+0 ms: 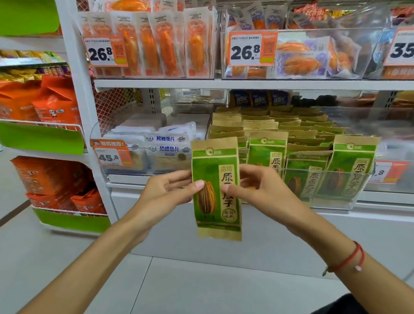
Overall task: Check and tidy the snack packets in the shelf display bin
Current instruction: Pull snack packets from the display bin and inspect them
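Green seed packet upright in both hands' grip, left hand, right hand

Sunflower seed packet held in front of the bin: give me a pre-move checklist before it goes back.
1. Grip: left hand and right hand both pinch the held packet: ok.
2. Packet upright, front facing out: ok.
3. Packet undamaged: front ok, back cannot tell.
4. Clear bin has a front gap: cannot tell.
5. Front packets in the bin standing straight: not ok, they lean.
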`<state>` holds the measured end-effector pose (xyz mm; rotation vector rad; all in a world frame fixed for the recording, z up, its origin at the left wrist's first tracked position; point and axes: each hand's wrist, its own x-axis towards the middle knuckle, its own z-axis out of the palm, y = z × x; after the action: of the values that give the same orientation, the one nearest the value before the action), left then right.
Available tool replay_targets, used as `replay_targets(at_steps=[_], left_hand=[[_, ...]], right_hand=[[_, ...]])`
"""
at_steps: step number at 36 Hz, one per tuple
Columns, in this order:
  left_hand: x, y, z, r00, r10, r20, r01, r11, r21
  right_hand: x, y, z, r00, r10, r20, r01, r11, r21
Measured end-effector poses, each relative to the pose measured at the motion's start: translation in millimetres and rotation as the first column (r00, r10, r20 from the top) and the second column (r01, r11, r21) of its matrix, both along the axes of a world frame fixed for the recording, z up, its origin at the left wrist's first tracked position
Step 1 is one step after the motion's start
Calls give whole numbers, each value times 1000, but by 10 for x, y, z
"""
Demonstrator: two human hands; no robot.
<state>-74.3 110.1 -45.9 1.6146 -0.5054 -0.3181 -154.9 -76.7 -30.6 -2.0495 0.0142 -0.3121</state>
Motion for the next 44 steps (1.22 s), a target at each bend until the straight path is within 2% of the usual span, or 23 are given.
replay_targets(at_steps=[4, 8, 11, 17, 26, 38, 42, 44], left_hand=[[-43, -88, -55, 996, 86, -21, -87, 994, -72], [-55, -149, -97, 973, 213, 90, -208, 976, -57], [-82, -177, -97, 975, 160, 157, -163, 987, 9], [-98, -161, -57, 994, 73, 83, -77, 996, 48], [-165, -128, 7, 996, 23, 81, -36, 986, 160], [-81, -108, -31, 997, 58, 44, -63, 989, 130], [-108, -117, 1, 997, 82, -4, -81, 993, 83], [-122, -106, 34, 992, 103, -69, -103, 995, 13]], right_hand=[[8, 51, -56, 996, -45, 72, 46, 999, -11], [7, 86, -77, 989, -89, 121, 90, 996, -3], [-4, 79, -85, 987, -82, 138, 78, 996, 35], [-29, 84, -37, 998, -33, 57, 23, 985, 168], [-47, 120, -13, 997, 71, 24, -75, 971, 226], [-26, 147, -11, 996, 94, 0, -91, 962, 258], [-25, 151, -8, 992, 127, 8, -126, 969, 212], [-27, 152, -11, 990, 144, 9, -144, 981, 130]])
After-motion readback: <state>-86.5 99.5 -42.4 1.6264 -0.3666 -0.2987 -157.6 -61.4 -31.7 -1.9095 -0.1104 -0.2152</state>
